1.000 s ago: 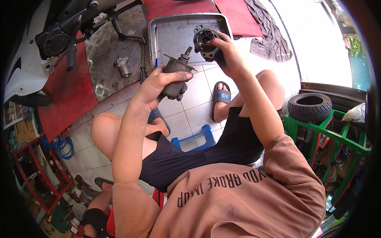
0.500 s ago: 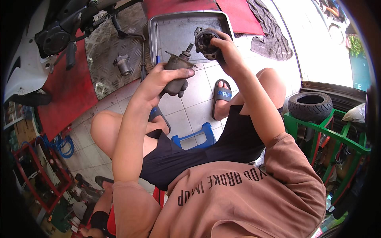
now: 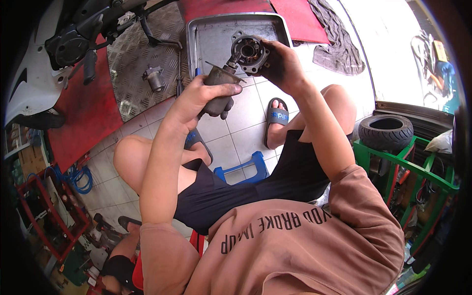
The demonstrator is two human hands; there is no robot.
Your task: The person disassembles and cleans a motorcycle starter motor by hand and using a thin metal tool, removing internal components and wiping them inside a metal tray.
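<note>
My left hand [image 3: 206,96] is wrapped round a grimy cylindrical motor housing [image 3: 221,77], tilted so that its toothed shaft end points up and to the right. A thin flange plate rings the housing just below the shaft. In my right hand [image 3: 284,65], whose fingers are blackened, is a round metal end cover [image 3: 249,51] with lugs on its rim and an open centre. That cover's open face is toward me, and its lower left edge is right by the shaft tip; whether they touch I cannot tell. Both parts are held above the near edge of a metal tray [image 3: 211,37].
A small metal motor [image 3: 155,80] lies on the chequered plate [image 3: 128,59] to the left, near a motorcycle [image 3: 66,51]. Between my feet is a blue stool-like frame [image 3: 246,169]. A tyre [image 3: 386,132] rests on a green rack [image 3: 413,164]. Another person's leg [image 3: 123,246] shows lower left.
My right hand has turned the end cover so its open face shows more fully, and brought it down and left to the shaft tip. The left hand has barely moved.
</note>
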